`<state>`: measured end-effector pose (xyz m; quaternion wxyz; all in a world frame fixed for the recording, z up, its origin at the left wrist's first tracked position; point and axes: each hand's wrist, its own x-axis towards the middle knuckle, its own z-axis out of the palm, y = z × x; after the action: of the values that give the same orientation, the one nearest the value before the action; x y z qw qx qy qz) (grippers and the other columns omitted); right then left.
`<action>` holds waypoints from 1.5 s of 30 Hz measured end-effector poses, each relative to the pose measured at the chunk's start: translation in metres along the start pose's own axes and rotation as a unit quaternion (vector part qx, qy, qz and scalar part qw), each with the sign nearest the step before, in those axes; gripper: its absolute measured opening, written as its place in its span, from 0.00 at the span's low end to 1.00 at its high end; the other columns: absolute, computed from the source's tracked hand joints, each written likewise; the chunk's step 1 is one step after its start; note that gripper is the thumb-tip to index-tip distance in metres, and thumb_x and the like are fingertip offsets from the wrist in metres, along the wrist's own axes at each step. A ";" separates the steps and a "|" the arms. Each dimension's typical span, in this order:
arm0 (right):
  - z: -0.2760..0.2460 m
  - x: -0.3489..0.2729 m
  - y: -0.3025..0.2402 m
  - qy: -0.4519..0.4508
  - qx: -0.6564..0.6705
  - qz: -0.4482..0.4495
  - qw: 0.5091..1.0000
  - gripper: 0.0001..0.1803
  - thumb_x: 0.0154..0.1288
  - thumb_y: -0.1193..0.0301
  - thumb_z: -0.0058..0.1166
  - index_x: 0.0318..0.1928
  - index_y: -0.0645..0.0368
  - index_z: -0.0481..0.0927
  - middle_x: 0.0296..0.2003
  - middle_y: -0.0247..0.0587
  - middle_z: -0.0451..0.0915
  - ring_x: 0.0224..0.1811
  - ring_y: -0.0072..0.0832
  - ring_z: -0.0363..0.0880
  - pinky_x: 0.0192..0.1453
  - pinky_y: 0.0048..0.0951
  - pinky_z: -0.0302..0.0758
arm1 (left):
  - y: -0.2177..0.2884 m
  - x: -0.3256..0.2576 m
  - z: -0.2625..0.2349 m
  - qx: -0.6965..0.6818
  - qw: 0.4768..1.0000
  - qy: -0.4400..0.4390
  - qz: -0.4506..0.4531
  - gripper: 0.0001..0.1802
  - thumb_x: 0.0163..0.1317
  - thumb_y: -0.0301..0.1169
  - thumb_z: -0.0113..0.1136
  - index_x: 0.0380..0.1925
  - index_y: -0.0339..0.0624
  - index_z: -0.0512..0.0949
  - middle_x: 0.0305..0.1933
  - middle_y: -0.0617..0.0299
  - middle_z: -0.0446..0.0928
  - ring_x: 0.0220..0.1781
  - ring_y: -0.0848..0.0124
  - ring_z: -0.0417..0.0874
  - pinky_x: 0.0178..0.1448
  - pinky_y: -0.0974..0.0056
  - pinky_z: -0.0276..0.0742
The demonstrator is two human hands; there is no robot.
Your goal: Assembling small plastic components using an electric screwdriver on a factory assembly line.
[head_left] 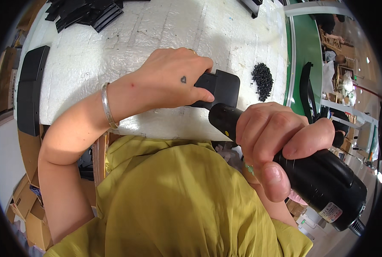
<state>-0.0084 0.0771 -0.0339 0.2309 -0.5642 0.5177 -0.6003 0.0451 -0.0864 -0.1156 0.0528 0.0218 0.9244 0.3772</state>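
My left hand (169, 77) presses down on a flat black plastic part (223, 88) lying on the white foam-covered bench (148, 34); its thumb and fingers cover the part's left side. My right hand (281, 141) is wrapped around a thick black electric screwdriver (323, 180), whose front end points at the near edge of the part. The tip is hidden behind my hand and the tool body. A silver bangle sits on my left wrist.
A small heap of black screws (263, 79) lies right of the part. More black plastic parts are stacked at the bench's far left (86, 13), and a long black piece (30, 85) lies along the left edge. A green conveyor (306, 47) runs on the right. Cardboard boxes (28, 210) stand below left.
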 end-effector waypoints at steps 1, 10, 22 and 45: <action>0.001 0.000 0.001 0.009 0.010 -0.001 1.000 0.17 0.52 0.75 0.56 0.33 0.50 0.59 0.16 0.27 0.67 0.12 0.20 0.64 0.19 0.24 0.65 | 0.000 0.000 0.000 -0.003 1.000 0.002 0.010 0.23 0.50 0.46 0.63 0.41 0.43 0.75 0.35 0.53 0.77 0.43 0.54 0.77 0.45 0.55 0.71; -0.002 0.006 0.002 -0.016 0.006 0.026 1.000 0.16 0.53 0.76 0.55 0.34 0.51 0.59 0.16 0.30 0.67 0.14 0.22 0.63 0.21 0.25 0.63 | -0.004 0.003 -0.002 -0.004 1.000 0.003 -0.011 0.23 0.50 0.46 0.63 0.40 0.42 0.75 0.35 0.54 0.77 0.43 0.54 0.77 0.46 0.55 0.71; -0.015 -0.017 -0.008 0.376 0.100 0.065 0.919 0.26 0.55 0.80 0.56 0.53 0.57 0.60 0.38 0.38 0.75 0.32 0.23 0.74 0.37 0.28 0.73 | 0.022 -0.020 -0.033 -0.528 0.816 0.235 0.004 0.24 0.57 0.29 0.61 0.53 0.31 0.69 0.44 0.62 0.76 0.46 0.75 0.74 0.53 0.70 0.68; -0.031 -0.031 -0.024 0.305 0.038 0.142 0.941 0.30 0.49 0.70 0.69 0.50 0.64 0.68 0.41 0.35 0.74 0.41 0.20 0.71 0.46 0.24 0.70 | 0.000 -0.105 -0.063 -0.428 0.847 0.293 -0.120 0.37 0.58 0.53 0.53 0.56 0.33 0.64 0.47 0.52 0.75 0.48 0.67 0.78 0.41 0.68 0.78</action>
<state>-0.0214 0.1241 -0.0209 0.1661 -0.2649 0.6151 -0.7238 0.1421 -0.1382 -0.0621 -0.1711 -0.2258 0.6391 0.7150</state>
